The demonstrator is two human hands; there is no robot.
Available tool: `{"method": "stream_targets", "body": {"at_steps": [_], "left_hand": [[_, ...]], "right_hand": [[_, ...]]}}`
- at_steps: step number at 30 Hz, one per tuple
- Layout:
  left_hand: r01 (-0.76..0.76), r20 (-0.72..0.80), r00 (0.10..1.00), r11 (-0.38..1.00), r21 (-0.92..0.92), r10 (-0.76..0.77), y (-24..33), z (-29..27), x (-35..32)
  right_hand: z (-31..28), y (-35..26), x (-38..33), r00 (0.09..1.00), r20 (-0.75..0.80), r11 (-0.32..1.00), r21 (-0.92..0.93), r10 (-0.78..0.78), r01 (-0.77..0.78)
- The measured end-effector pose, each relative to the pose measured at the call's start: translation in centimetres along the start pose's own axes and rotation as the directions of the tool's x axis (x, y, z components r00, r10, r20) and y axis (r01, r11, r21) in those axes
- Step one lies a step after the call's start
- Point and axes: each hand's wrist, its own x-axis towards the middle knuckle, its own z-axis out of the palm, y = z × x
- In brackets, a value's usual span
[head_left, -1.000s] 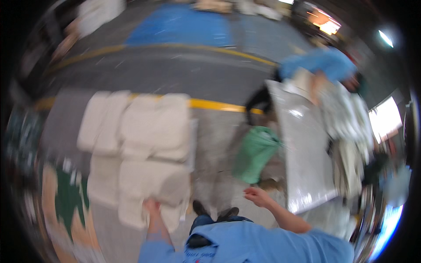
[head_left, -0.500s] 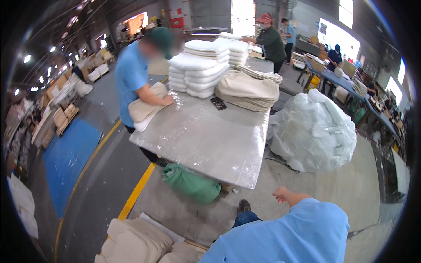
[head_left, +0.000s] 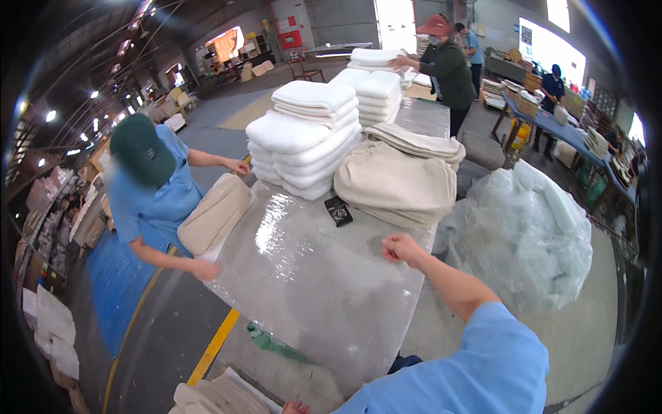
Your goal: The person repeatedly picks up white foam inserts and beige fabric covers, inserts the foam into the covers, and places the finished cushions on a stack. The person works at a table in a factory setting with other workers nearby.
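Observation:
My right hand hangs over the right side of a table covered in shiny clear film. Its fingers are curled in, and I see nothing in them. Just beyond it lies a stack of beige fabric cushion pieces. A small black flat object rests to the left of that stack. Only part of my left hand shows at the lower edge, beside a pile of beige cushion pieces; most of its fingers are cut off.
White padding sheets stand in tall stacks at the table's far end. A co-worker in blue leans over a beige piece on the left; another person stands beyond the stacks. A bulky plastic-wrapped white bundle sits on the right.
I have come nearer the table, and my right hand has moved forward over it. My left hand has appeared at the lower edge. The blue-clad co-worker has shifted left, arms apart.

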Motion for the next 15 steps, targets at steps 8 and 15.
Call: {"method": "stream_targets", "body": {"at_steps": [8,15], "left_hand": [[-0.252,-0.099,0.962,0.967,0.028,0.254,9.3,8.6,2.0],[-0.216,-0.270,0.908,0.911,0.352,0.320,11.5,8.1,-0.2]], "right_hand": [[-0.9,-22.9,20.4,0.968,-0.007,0.934,0.261,-0.252,0.245],[0.5,-35.6,33.5,0.937,-0.269,0.888,0.342,-0.222,0.308]]}}
